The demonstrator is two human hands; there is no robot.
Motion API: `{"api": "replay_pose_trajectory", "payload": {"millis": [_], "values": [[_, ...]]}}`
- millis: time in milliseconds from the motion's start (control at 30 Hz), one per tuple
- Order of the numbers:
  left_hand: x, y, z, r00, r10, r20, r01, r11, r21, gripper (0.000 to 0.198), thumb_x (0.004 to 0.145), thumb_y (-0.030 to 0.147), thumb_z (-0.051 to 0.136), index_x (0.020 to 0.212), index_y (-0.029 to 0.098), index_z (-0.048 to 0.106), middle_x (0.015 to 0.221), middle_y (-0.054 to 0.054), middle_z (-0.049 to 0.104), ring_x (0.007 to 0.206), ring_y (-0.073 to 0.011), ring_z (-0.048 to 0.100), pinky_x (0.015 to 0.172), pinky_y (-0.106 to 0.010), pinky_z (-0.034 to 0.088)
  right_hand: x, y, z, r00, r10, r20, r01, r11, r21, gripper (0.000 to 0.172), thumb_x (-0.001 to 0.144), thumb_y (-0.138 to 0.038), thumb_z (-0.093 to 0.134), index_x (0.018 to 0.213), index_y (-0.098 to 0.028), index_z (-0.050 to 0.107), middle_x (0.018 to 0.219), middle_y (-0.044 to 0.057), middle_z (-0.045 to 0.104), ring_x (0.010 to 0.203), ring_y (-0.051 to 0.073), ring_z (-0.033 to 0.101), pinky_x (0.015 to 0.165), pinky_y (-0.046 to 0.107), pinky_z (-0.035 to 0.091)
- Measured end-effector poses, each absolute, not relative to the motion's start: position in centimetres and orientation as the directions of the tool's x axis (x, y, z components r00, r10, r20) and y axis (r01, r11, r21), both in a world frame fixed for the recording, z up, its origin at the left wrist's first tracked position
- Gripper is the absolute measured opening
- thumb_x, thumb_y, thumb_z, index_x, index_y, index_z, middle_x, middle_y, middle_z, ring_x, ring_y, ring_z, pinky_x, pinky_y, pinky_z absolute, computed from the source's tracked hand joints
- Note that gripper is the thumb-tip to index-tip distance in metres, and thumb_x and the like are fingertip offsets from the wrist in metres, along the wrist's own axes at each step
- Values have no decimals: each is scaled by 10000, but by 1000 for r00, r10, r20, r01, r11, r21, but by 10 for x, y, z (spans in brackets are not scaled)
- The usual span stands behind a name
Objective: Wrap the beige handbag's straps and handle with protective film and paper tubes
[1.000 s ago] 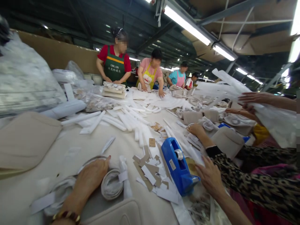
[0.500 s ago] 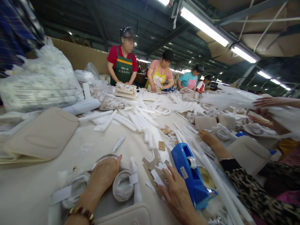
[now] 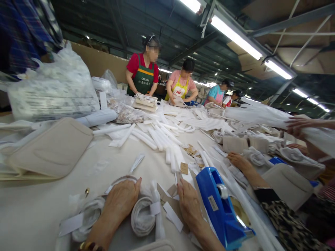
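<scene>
My left hand (image 3: 120,200) is curled over the rim of a beige bag (image 3: 123,230), its fingertips hidden behind. On either side of that hand sit rolled, white-wrapped straps: the left roll (image 3: 90,213) and the right roll (image 3: 142,216), each with a white paper band. My right hand (image 3: 190,202) reaches into a heap of grey card pieces (image 3: 167,198) and white slips. Its fingers are drawn together, with a narrow card piece showing at the tips. Just right of it stands a blue tape dispenser (image 3: 218,209).
White foam tubes (image 3: 157,136) spread across the mid-table. A beige bag panel (image 3: 52,150) and a full plastic sack (image 3: 54,90) occupy the left. A co-worker's hand (image 3: 240,162) rests at right, near more bags. Other people work along the far side. A brass fitting (image 3: 87,191) lies left.
My right hand has moved up into the card heap, and its spread fingers have come together. My left hand stays at the bag. The whole view has shifted slightly.
</scene>
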State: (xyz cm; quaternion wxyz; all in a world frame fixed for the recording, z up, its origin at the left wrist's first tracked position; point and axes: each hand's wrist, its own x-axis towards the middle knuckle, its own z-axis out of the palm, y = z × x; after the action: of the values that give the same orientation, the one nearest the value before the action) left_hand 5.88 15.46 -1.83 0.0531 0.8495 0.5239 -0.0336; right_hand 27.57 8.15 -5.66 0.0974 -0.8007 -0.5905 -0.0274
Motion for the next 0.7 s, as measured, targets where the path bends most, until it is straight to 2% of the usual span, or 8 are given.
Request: {"api": "replay_pose_trajectory", "payload": {"millis": [100, 167, 267, 367, 500, 633, 700], "values": [[60, 156, -19, 451, 884, -122, 893, -445, 69, 495, 956, 232, 186, 1005, 70, 651, 909, -187, 683, 881, -314, 646, 793, -442, 486, 295, 99, -44, 380, 909, 169, 925, -375, -65, 347, 926, -231, 345, 1097, -109, 620, 1132, 187, 636, 1009, 297, 610, 827, 411, 468], [60, 156, -19, 447, 885, -127, 894, -441, 73, 485, 958, 231, 192, 1014, 80, 649, 914, -178, 683, 893, -313, 644, 803, -445, 485, 304, 109, -42, 389, 907, 160, 921, -389, -35, 298, 893, -255, 429, 1004, -90, 651, 1071, 203, 647, 979, 339, 609, 794, 432, 463], [61, 156, -17, 431, 892, -134, 902, -425, 74, 462, 958, 230, 211, 1021, 99, 650, 920, -167, 684, 902, -306, 644, 809, -438, 485, 309, 118, -44, 392, 910, 138, 919, -393, -19, 273, 873, -178, 432, 938, -65, 672, 991, 203, 671, 948, 326, 625, 795, 398, 453], [60, 156, -16, 417, 898, -136, 909, -410, 78, 437, 955, 233, 237, 1020, 109, 651, 919, -163, 683, 903, -297, 645, 807, -424, 486, 315, 124, -42, 427, 897, 119, 904, -425, -40, 348, 861, -65, 340, 895, -74, 685, 911, 189, 698, 885, 269, 659, 760, 338, 452], [59, 155, -19, 416, 901, -121, 909, -407, 92, 458, 963, 269, 231, 986, 101, 657, 906, -165, 681, 885, -286, 647, 814, -424, 483, 328, 130, -29, 522, 845, 115, 852, -513, -104, 333, 861, -107, 353, 851, -103, 686, 848, 189, 711, 788, 260, 681, 655, 318, 441], [59, 155, -22, 409, 906, -108, 911, -399, 109, 476, 958, 267, 214, 986, 90, 655, 900, -173, 679, 872, -288, 647, 800, -423, 484, 341, 134, -20, 536, 837, 113, 829, -497, -255, 146, 769, -211, 545, 665, -179, 642, 709, 78, 709, 686, 211, 661, 574, 261, 404], [60, 154, -20, 405, 908, -104, 912, -393, 115, 484, 954, 267, 210, 973, 91, 661, 897, -176, 679, 868, -291, 648, 794, -424, 486, 346, 135, -16, 520, 843, 136, 821, -450, -352, 181, 748, -298, 570, 598, -198, 587, 625, 31, 677, 620, 183, 634, 544, 243, 400]]}}
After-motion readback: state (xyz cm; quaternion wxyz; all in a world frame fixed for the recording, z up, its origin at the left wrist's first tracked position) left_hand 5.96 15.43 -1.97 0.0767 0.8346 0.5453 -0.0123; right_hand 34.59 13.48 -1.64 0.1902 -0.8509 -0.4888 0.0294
